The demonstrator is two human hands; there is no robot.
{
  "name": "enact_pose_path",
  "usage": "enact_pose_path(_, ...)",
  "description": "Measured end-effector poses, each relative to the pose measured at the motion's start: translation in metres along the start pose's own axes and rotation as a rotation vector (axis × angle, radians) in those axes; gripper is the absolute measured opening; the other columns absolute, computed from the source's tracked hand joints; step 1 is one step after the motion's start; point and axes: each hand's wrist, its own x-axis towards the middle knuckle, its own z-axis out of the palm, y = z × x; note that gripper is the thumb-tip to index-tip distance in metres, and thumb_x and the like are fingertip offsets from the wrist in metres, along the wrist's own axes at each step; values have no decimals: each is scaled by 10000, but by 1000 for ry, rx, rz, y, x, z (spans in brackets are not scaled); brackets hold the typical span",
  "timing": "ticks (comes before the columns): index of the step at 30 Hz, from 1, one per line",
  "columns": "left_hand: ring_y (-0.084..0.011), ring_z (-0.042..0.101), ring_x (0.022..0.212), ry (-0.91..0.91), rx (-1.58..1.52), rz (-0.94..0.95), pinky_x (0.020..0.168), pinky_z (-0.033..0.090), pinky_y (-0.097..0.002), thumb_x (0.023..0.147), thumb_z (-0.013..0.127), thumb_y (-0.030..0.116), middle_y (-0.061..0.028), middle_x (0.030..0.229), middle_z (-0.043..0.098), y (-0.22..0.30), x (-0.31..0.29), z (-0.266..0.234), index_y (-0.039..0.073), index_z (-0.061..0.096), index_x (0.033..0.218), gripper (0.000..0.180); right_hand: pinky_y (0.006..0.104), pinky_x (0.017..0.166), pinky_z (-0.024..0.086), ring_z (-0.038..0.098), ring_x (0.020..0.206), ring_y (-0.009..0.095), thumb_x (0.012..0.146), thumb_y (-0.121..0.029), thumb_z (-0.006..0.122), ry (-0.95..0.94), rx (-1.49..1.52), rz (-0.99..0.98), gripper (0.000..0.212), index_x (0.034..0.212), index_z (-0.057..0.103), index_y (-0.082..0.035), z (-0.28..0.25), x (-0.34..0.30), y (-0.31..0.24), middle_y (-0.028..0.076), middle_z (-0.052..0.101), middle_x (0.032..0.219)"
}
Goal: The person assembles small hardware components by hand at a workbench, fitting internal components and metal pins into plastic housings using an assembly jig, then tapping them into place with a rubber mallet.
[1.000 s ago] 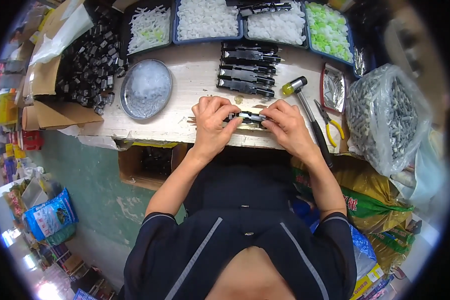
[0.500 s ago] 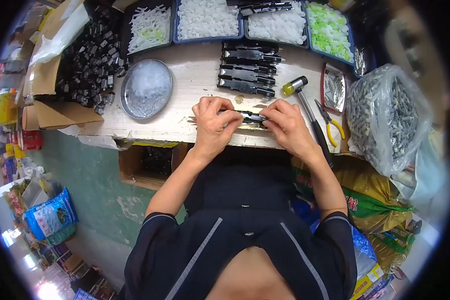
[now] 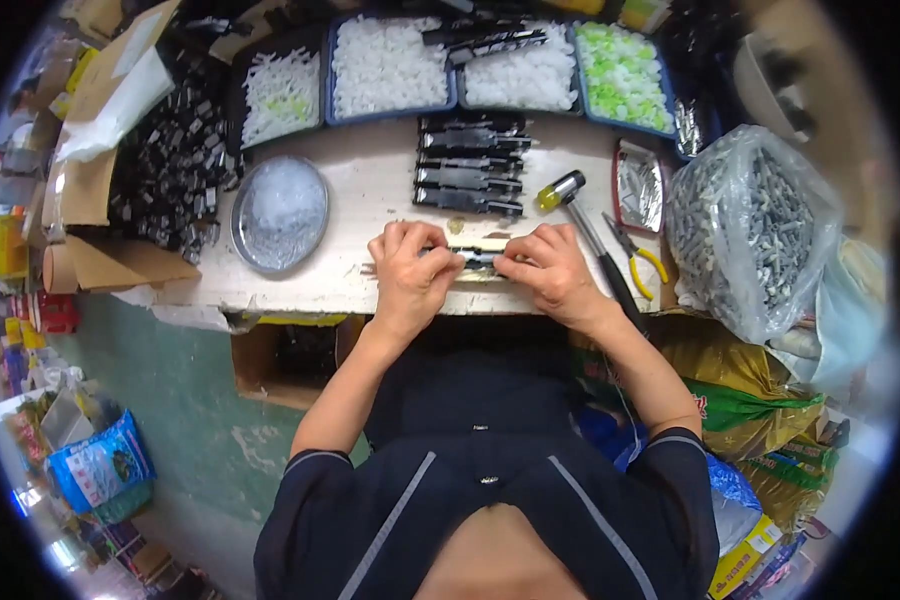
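Near the front edge of the white worktable (image 3: 370, 150), a narrow black part with a metallic strip (image 3: 477, 257) lies crosswise between my hands. My left hand (image 3: 410, 275) pinches its left end with thumb and fingers. At the other end, my right hand (image 3: 550, 268) has its fingertips closed on the part. My fingers cover both ends, so its full shape is hidden. Just beyond, several similar black parts (image 3: 468, 177) lie stacked in a row, one behind another.
A hammer (image 3: 600, 235) with a yellow face and yellow-handled pliers (image 3: 642, 262) lie right of my hand. A round dish (image 3: 280, 215) sits left. Trays of small white pieces (image 3: 390, 70) line the back. An open bag of grey pieces (image 3: 760, 230) stands far right.
The whole view has shifted, so the table sits slightly lower and further left. Both hands still pinch the black part at its ends.
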Motion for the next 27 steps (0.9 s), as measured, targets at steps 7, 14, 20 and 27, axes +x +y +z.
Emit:
enact_pose_path(7, -212, 474, 897, -6, -6, -12, 775, 295, -368, 630, 701, 78, 6, 835, 551, 2, 0, -2, 117, 637, 711, 110, 324, 695, 333, 511, 836, 193, 675, 0, 618, -105, 282, 133, 166, 783, 651, -122, -7, 10, 9, -9, 553, 838)
enact_pose_path(14, -231, 478, 888, 5, -9, 0, 780, 299, -380, 633, 710, 79, -7, 834, 546, 3, 3, -2, 118, 633, 721, 123, 363, 696, 432, 561, 835, 254, 694, -49, 677, -64, 163, 164, 102, 789, 641, -65, -43, 67, 50, 53, 584, 840)
enact_pose_path(20, -235, 477, 897, 8, -26, -8, 802, 294, -376, 653, 697, 87, -16, 845, 539, 3, 1, -3, 119, 630, 739, 113, 361, 653, 449, 571, 782, 283, 725, -50, 638, 446, -297, 216, 111, 835, 635, -66, -88, 157, 147, 89, 592, 825)
enact_pose_path(27, -227, 477, 898, -3, -45, -1, 791, 290, -370, 645, 709, 89, -17, 869, 551, 4, -4, -4, 129, 636, 751, 135, 440, 793, 348, 507, 1014, 220, 737, -155, 644, 207, -851, 478, 335, 1071, 622, -158, -135, 231, 198, -2, 606, 1016)
